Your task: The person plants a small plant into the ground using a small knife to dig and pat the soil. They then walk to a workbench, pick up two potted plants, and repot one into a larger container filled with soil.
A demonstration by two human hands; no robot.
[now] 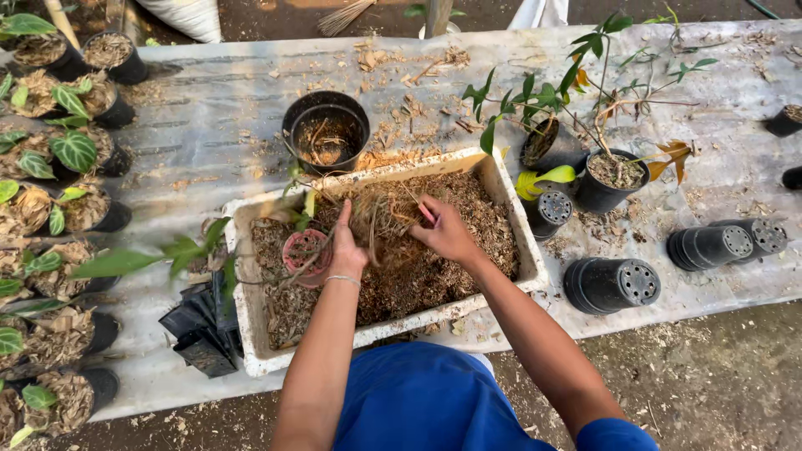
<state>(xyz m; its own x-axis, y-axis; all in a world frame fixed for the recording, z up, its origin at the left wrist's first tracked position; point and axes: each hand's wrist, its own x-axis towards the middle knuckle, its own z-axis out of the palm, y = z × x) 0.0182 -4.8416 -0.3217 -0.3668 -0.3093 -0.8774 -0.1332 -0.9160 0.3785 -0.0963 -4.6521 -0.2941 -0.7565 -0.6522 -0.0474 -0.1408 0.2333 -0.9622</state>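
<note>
Both hands, left hand (347,250) and right hand (447,234), have fingers clamped on a tangled, pale-brown root clump (380,213).

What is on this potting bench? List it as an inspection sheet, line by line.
Surface: grey sheet-covered bench, strewn with wood chips.
Job's things: tangled pale root clump held over white foam box of bark mix; small pink plastic pot lying inside it.
Clutter: empty round black pot; black pot stacks on their sides; folded black bags.
Grips: left hand and right hand both grasp the roots.
Cables: nothing seen.
Surroundings: potted green seedlings on the left; bare soil floor.
</note>
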